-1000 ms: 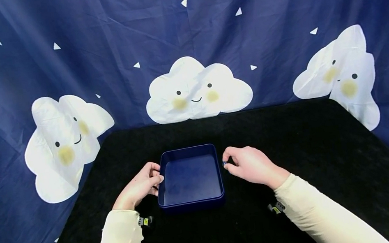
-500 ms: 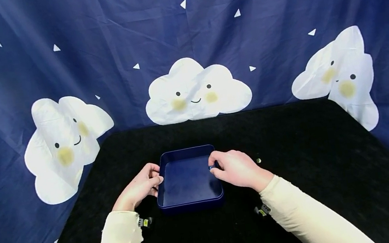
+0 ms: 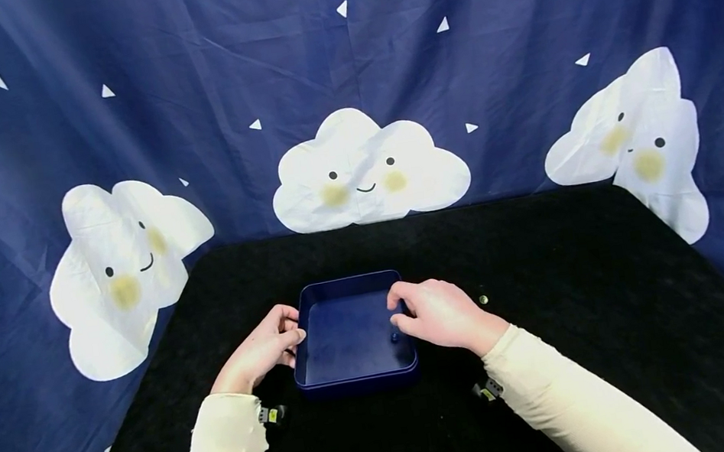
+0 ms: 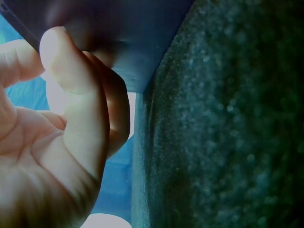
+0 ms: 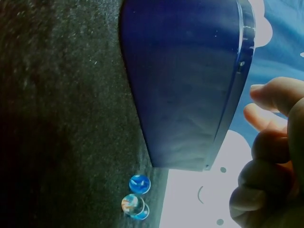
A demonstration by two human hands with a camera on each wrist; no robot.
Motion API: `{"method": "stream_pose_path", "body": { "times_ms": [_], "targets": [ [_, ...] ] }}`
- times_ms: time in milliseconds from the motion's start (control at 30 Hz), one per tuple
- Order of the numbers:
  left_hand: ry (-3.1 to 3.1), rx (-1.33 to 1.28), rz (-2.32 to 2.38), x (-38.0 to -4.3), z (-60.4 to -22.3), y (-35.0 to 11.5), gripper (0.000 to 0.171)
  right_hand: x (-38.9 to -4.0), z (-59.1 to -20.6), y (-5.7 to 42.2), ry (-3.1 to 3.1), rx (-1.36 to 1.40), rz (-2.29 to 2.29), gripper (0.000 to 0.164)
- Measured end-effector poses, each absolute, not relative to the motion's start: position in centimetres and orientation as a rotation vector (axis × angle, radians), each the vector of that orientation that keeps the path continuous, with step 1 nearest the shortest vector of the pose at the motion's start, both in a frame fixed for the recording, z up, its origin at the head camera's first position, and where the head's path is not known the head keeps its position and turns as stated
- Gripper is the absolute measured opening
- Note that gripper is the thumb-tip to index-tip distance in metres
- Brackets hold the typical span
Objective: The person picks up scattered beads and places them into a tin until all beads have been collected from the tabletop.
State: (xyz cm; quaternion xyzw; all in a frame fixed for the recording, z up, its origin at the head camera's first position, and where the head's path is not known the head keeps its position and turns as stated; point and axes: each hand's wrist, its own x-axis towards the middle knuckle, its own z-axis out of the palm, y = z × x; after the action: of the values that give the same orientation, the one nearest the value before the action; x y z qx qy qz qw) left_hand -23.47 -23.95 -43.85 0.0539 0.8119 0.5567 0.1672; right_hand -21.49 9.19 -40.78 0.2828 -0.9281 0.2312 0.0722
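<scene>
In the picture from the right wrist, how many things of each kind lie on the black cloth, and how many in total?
Blue tray: 1
Blue marbles: 2 (one is half hidden behind the clear one)
Clear marble with a coloured swirl: 1
Total: 4

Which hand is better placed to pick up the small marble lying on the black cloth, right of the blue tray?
The right hand, probably: it is on the tray's right rim, nearer the marble. The left hand holds the left rim.
</scene>
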Motion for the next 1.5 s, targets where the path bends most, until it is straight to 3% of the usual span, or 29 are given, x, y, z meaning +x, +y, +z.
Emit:
{"method": "stream_pose_path", "body": {
  "times_ms": [433, 1033, 1500],
  "targets": [
    [2.301, 0.128, 1.592, -23.5, -43.8, -23.9, 0.039, -21.7, -41.3, 11.5, -2.809, 0.75, 0.716, 0.016],
    [2.295, 0.13, 1.588, -23.4, -43.8, -24.0, 0.038, -22.3, -42.7, 19.2, -2.89, 0.456, 0.693, 0.016],
    [2.297, 0.122, 1.603, -23.2, -43.9, -23.9, 0.036, -23.0, -44.0, 22.4, -2.991, 0.528, 0.627, 0.019]
  ]
}}
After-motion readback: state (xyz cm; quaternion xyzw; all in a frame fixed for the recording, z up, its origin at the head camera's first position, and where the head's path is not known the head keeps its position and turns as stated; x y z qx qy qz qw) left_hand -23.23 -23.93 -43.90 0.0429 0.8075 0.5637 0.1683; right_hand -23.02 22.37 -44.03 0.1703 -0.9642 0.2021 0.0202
